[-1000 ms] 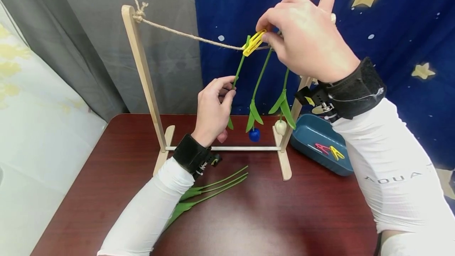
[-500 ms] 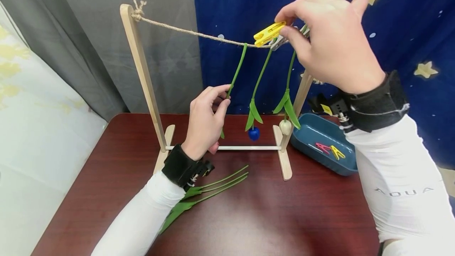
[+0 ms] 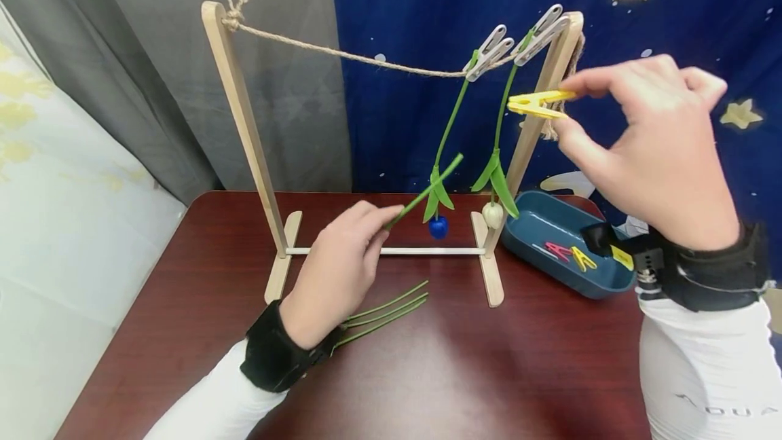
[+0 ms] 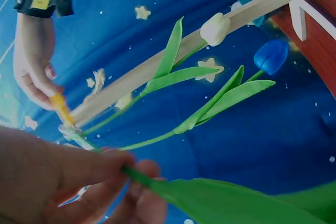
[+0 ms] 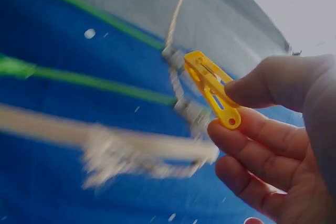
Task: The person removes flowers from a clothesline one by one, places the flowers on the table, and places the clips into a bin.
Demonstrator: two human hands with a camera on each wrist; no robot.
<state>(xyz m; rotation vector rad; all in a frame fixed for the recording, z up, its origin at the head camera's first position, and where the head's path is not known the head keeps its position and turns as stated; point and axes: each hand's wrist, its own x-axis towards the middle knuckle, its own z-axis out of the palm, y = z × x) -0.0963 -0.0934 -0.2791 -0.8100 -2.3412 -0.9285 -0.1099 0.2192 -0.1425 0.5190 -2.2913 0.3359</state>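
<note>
Half a second ago the yellow clothespin (image 3: 537, 104) sat at the twine (image 3: 342, 54) of the wooden rack (image 3: 244, 127) with a green stem hanging under it; now the right hand (image 3: 647, 148) has carried the pin off the twine, to a spot beside the rack's right post, pinching it between thumb and forefinger with the other fingers loosely spread. The loose stem (image 3: 424, 192) has left the twine too: the left hand (image 3: 332, 273) has dropped toward the rack's lower crossbar and pinches it between thumb and fingertips, its free end slanting up toward the blue tulip (image 3: 437, 227). Two grey pins (image 3: 489, 53) still clip the blue and the white tulip (image 3: 492, 214) to the twine near the right post. More stems (image 3: 385, 311) lie on the table (image 3: 489, 372) in front of the rack, and a blue tray (image 3: 550, 229) with pins sits just right of it. Only the right wrist view shows the yellow pin's tips closed, with nothing between them; only the left wrist view shows the broad leaf (image 4: 231, 200) below the left fingers.
</note>
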